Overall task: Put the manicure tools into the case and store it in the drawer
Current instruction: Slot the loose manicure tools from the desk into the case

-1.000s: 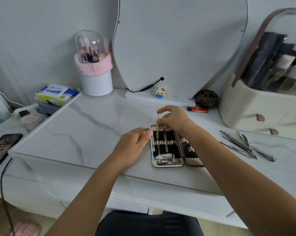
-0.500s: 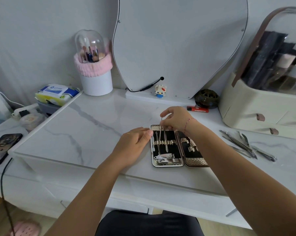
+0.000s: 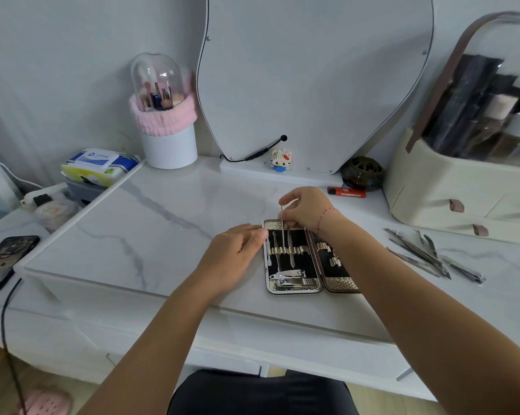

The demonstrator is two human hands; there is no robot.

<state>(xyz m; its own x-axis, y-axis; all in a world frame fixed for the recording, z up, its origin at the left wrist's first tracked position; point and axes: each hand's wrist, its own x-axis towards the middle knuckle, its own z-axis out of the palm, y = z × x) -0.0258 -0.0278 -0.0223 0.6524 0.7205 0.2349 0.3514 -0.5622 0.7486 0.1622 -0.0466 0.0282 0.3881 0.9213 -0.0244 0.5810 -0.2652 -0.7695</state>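
Note:
An open manicure case [image 3: 330, 284] with a black lining lies on the white marble vanity top [image 3: 151, 223]. Its left half holds two nail clippers and a few slim tools under an elastic strap. My right hand [image 3: 308, 209] is over the case's far end and pinches a thin metal tool [image 3: 282, 232] that stands in the strap. My left hand [image 3: 237, 253] rests flat against the case's left edge, fingers straight. Several loose metal tools [image 3: 426, 256] lie on the top to the right.
Behind the case are a mirror [image 3: 312, 79], a small toy figure [image 3: 280, 160], a red lighter [image 3: 346, 192] and a dark round holder [image 3: 362, 173]. A cream cosmetics organiser [image 3: 462, 187] stands right, a brush cup [image 3: 168, 139] back left. A phone [image 3: 4, 262] lies on the lower left shelf.
My right hand has shifted the thin tool slightly to the right and lower into the case's strap. My left hand has stayed against the case's edge.

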